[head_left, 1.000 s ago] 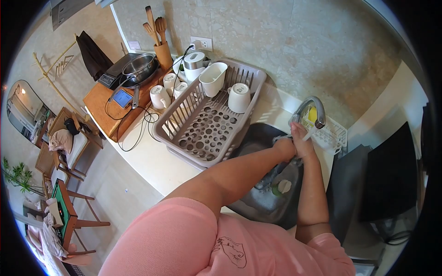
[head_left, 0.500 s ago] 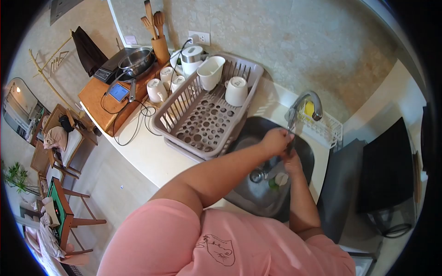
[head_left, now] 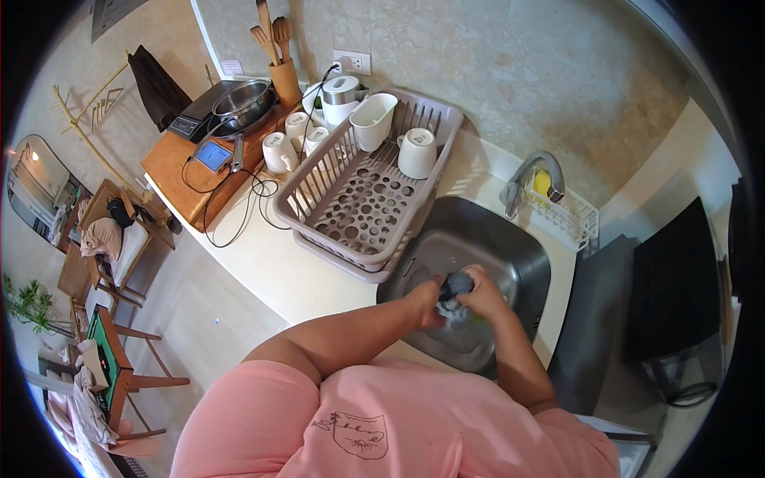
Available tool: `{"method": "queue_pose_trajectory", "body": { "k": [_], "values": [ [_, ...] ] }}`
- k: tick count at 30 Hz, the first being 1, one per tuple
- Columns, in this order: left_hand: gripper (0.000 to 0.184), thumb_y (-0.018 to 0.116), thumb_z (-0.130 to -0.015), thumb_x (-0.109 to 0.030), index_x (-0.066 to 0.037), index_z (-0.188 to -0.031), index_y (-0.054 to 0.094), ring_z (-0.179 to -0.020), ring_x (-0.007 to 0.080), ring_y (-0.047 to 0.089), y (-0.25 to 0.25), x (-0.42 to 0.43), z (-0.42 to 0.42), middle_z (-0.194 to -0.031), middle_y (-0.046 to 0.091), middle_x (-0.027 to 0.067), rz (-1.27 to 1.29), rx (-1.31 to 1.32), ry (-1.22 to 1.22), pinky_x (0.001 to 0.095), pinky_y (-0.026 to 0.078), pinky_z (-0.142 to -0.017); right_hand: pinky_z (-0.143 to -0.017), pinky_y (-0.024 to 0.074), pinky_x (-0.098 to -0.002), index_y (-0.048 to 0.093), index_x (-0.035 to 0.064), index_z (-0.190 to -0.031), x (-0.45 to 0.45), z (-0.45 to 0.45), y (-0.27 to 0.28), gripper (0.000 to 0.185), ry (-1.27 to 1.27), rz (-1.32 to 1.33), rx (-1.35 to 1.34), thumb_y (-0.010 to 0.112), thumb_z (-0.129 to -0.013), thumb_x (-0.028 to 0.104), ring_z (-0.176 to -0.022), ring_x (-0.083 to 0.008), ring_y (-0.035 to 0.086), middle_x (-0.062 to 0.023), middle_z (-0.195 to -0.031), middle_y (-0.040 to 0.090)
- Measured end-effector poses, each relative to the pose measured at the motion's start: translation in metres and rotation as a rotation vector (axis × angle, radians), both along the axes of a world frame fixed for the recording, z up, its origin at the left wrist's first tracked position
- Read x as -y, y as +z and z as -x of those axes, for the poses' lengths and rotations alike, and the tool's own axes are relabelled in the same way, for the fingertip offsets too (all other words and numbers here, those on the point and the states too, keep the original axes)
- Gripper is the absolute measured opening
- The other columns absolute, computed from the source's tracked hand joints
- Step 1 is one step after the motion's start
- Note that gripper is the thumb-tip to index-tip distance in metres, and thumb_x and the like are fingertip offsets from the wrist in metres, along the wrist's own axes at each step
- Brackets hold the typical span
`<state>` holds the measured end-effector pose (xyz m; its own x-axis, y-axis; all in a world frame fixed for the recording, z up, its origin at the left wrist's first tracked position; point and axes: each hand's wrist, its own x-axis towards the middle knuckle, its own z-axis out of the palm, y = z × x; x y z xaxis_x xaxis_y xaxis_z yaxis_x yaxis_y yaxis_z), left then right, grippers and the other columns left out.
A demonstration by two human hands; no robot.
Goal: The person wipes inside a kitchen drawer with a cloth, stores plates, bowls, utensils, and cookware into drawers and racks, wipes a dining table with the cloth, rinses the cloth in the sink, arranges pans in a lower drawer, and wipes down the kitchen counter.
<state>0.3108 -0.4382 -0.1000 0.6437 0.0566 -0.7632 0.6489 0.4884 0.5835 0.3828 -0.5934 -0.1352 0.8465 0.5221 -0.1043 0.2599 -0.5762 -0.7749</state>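
Low over the dark metal sink (head_left: pixel 514 255), my left hand (head_left: pixel 426 305) and my right hand (head_left: pixel 484 295) grip a dark grey rounded object (head_left: pixel 457 284) between them. Its exact kind cannot be made out. The left fingers close on its left side, partly hidden, and the right fingers wrap its right side. White suds (head_left: pixel 454 311) show just under it. A bit of green (head_left: pixel 480 317) peeks out below my right hand, mostly covered. The curved faucet (head_left: pixel 532 167) stands behind the sink, apart from both hands.
Left of the sink stands a grey-brown dish rack (head_left: pixel 291 215) with a white mug (head_left: pixel 417 153) and a white oblong container (head_left: pixel 373 121). A white wire basket (head_left: pixel 586 219) holds a yellow sponge (head_left: pixel 543 183). Further left are mugs (head_left: pixel 279 153), a pan (head_left: pixel 239 103) and loose cables (head_left: pixel 255 195).
Both hands have come down from beneath the faucet toward the near part of the sink. The dark grey object and suds now show between them. The green-and-white item is mostly covered.
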Motion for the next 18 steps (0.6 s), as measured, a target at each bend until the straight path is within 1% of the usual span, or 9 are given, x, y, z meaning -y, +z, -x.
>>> {"method": "queue_pose_trajectory", "body": {
  "k": [3,6,8,12,14,15,16,17,18],
  "values": [
    [0.042,0.043,-0.1,-0.036,-0.002,-0.123,0.054,-0.112,0.0317,0.061,-0.029,-0.01,-0.008,-0.12,0.061,0.0169,0.584,-0.122,-0.031,0.0516,0.046,-0.098,-0.091,0.0469,-0.0372,0.061,0.0011,-0.102,-0.008,0.034,0.014,0.042,0.261,-0.124,0.136,0.076,-0.063,0.008,-0.108,-0.0296,0.057,-0.0132,-0.112,0.056],
    [0.036,0.046,-0.099,-0.033,-0.003,-0.114,0.059,-0.105,0.0303,0.064,-0.066,-0.019,-0.015,-0.113,0.065,0.0156,0.641,-0.071,-0.124,0.0516,0.051,-0.094,-0.095,0.0448,-0.0344,0.06,0.0016,-0.101,-0.007,0.051,0.022,0.04,0.467,-0.193,0.277,0.075,-0.064,0.004,-0.111,-0.0287,0.056,-0.0115,-0.114,0.056],
    [0.031,0.048,-0.097,-0.029,-0.004,-0.107,0.063,-0.101,0.0294,0.066,-0.08,-0.022,-0.017,-0.109,0.066,0.0151,0.647,-0.086,-0.187,0.0517,0.052,-0.092,-0.099,0.0423,-0.0368,0.06,0.0026,-0.1,-0.005,0.057,0.032,0.037,0.58,-0.241,0.146,0.076,-0.067,0.003,-0.112,-0.0271,0.055,-0.0096,-0.115,0.056],
    [0.031,0.058,-0.093,-0.034,-0.006,-0.104,0.063,-0.094,0.0263,0.065,-0.053,-0.032,-0.012,-0.097,0.065,0.0108,0.617,-0.1,-0.316,0.0476,0.055,-0.084,-0.1,0.0414,-0.0402,0.061,0.0056,-0.103,0.01,0.037,0.013,0.036,0.436,-0.6,-0.022,0.08,-0.073,0.013,-0.114,-0.0265,0.054,-0.0078,-0.119,0.056],
    [0.032,0.062,-0.091,-0.036,-0.007,-0.103,0.064,-0.091,0.0241,0.065,-0.04,-0.032,-0.01,-0.092,0.064,0.0085,0.561,-0.094,-0.392,0.0462,0.056,-0.08,-0.101,0.0416,-0.0438,0.06,0.0094,-0.112,0.012,0.024,-0.009,0.042,-0.13,-1.077,-0.874,0.08,-0.078,0.025,-0.119,-0.0275,0.053,-0.0102,-0.125,0.056],
    [0.034,0.065,-0.088,-0.037,-0.008,-0.105,0.062,-0.087,0.021,0.063,-0.039,-0.027,-0.012,-0.09,0.063,0.0065,0.621,-0.077,-0.504,0.0441,0.056,-0.077,-0.101,0.0416,-0.0438,0.06,0.0094,-0.112,0.008,0.02,-0.023,0.042,-0.128,-1.077,-0.874,0.08,-0.078,0.025,-0.119,-0.0275,0.053,-0.0102,-0.125,0.056],
    [0.037,0.069,-0.086,-0.038,-0.009,-0.106,0.061,-0.083,0.0179,0.061,-0.036,-0.023,-0.013,-0.087,0.062,0.0044,0.679,-0.059,-0.617,0.0421,0.056,-0.074,-0.101,0.042,-0.0465,0.059,0.0106,-0.117,0.003,0.018,-0.036,0.049,-0.101,-1.129,-1.119,0.08,-0.077,0.031,-0.12,-0.0313,0.053,-0.0137,-0.126,0.055],
    [0.037,0.069,-0.086,-0.038,-0.009,-0.106,0.061,-0.083,0.0179,0.061,-0.033,-0.017,-0.011,-0.087,0.062,0.0044,0.678,-0.053,-0.616,0.0421,0.056,-0.074,-0.102,0.0424,-0.0493,0.058,0.0118,-0.122,0.002,0.014,-0.047,0.057,-0.07,-1.169,-1.366,0.081,-0.077,0.038,-0.122,-0.035,0.053,-0.0172,-0.128,0.055],
    [0.035,0.069,-0.087,-0.034,-0.009,-0.109,0.059,-0.078,0.0152,0.059,-0.025,-0.01,-0.005,-0.089,0.062,0.0045,0.613,-0.098,-0.566,0.0366,0.056,-0.069,-0.102,0.0424,-0.0493,0.058,0.0118,-0.122,-0.002,0.013,-0.04,0.057,-0.065,-1.166,-1.364,0.081,-0.077,0.038,-0.122,-0.035,0.053,-0.0172,-0.128,0.055]
  ]
}}
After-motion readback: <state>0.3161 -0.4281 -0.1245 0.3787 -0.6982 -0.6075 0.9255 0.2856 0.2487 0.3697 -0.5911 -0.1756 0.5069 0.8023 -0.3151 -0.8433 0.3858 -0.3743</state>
